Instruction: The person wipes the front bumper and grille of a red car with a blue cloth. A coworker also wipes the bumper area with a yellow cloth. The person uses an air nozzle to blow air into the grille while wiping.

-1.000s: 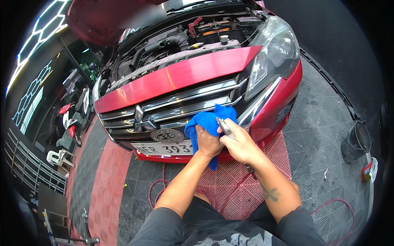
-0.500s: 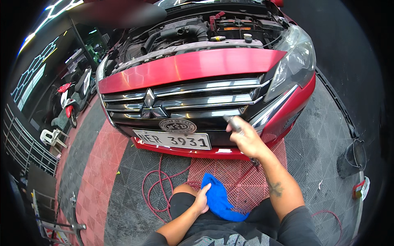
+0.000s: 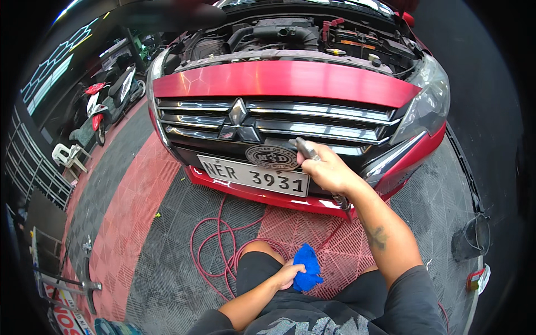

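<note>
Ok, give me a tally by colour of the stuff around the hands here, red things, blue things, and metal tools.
Red: 2, the car and the hose on the floor.
Blue: 1, the cloth in the left hand.
Metal: 1, the air nozzle in the right hand.
Total: 4

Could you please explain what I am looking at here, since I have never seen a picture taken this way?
It is one view from a wide fisheye camera worn on a person's head, looking down, so straight edges bend. No machine: the person works with two bare hands. The right hand holds a slim metal air nozzle at the chrome grille of a red car with its bonnet open. The left hand grips a crumpled blue cloth near the knee. A thin red hose lies looped on the red and grey floor tiles.
</note>
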`<state>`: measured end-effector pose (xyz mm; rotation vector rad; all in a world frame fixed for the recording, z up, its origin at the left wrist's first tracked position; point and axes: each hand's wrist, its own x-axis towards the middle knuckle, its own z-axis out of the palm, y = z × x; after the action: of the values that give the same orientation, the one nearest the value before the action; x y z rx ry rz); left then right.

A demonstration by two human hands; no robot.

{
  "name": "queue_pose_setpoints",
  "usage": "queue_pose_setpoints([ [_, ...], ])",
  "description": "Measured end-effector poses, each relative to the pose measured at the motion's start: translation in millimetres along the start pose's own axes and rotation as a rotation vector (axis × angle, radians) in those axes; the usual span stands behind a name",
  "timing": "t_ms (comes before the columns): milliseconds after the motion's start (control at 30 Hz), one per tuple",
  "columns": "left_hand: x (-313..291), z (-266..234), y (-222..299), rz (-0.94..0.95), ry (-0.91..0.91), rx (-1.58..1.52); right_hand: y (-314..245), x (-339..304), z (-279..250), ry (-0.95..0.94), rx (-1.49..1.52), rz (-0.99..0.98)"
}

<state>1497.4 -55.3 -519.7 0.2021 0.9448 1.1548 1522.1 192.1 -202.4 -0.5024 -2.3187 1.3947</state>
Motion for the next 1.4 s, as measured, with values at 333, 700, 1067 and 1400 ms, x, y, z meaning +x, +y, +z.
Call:
queue_pose_setpoints([
  [333, 40.2, -45.1, -31.0, 0.166, 0.141, 0.088, -36.5, 26.3, 23.2, -0.056, 0.037, 0.128],
  [700, -53.8, 2.5, 116.9, 0.999, 0.468, -0.19, -49.3, 46.2, 34.4, -0.185, -0.012, 0.179],
  [1067, -82.8, 42.8, 389.4, 1.459, 0.317, 0.287, -81.8, 55.6, 29.2, -0.16, 0.075, 0.2],
  [1400, -25.8, 6.0, 407.0, 1.847, 1.104, 1.219, -81.7, 91.8, 29.9, -0.186, -0.128, 0.228],
])
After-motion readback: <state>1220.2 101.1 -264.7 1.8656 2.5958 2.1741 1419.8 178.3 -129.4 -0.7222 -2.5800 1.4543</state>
